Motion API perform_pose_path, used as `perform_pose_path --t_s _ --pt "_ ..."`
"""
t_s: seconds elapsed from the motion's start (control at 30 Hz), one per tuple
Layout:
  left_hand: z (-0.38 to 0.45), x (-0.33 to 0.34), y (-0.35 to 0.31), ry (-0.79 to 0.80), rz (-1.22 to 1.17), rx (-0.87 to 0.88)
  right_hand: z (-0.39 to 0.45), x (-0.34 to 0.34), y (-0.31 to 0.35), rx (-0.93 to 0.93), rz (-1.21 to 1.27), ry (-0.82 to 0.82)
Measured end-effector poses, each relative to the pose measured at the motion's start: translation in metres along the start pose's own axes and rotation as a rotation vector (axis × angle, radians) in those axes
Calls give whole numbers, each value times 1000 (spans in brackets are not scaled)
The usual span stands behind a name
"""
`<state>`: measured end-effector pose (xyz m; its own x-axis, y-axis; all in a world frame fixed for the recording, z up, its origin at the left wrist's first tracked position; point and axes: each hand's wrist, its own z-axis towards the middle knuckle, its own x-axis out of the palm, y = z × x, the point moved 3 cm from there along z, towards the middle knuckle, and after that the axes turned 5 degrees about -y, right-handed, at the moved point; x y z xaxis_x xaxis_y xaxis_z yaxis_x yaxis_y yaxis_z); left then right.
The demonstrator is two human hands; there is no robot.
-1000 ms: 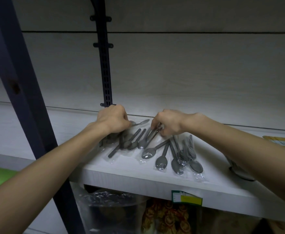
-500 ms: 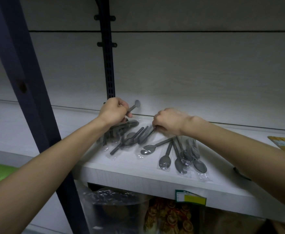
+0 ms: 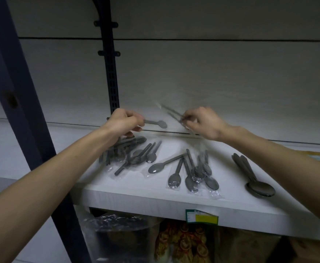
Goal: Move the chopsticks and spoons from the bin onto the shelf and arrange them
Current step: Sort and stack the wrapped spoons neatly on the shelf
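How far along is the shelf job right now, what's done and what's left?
Many wrapped spoons already lie on the shelf, but fanned and overlapping, and a heap at the left is untidy. A bare stack lies at the right. In hand: the left hand holds one spoon by its handle, the right hand pinches a thin wrapped pair. Left: placing these and straightening rows. The bin is out of view.
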<state>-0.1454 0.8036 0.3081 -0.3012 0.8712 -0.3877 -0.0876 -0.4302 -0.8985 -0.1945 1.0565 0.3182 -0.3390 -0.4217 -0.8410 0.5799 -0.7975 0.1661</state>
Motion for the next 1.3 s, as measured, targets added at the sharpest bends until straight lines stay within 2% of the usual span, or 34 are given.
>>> perform_pose_path --t_s 0.1,0.2,0.4,0.53,0.77,0.87,0.97,1.07,1.13,1.2,1.3 --pt "-1 1 -8 44 -43 4 -12 -16 0 234 321 -46" --pt "-4 5 -19 96 -88 2 -30 -24 7 486 590 106" --pt "-8 19 -33 102 -216 -49 -61 -30 20 658 639 280" --pt "-10 31 -40 142 -309 -100 -74 -29 22 733 633 320" --pt "-16 56 -43 146 -192 -95 -90 -31 30 677 462 359" --pt "-25 72 -31 251 -1 -79 -90 -32 32 621 368 358" --pt "-30 77 -17 327 230 -26 -86 -32 29 548 282 283" --pt "-21 57 -19 156 576 170 -76 -27 26 479 247 222" --pt "-17 35 -23 36 756 231 -66 -19 30 412 259 187" --pt "-13 12 -18 31 808 193 -54 -8 40 308 249 161" --pt "-9 -11 3 112 855 92 -33 13 57 170 184 204"
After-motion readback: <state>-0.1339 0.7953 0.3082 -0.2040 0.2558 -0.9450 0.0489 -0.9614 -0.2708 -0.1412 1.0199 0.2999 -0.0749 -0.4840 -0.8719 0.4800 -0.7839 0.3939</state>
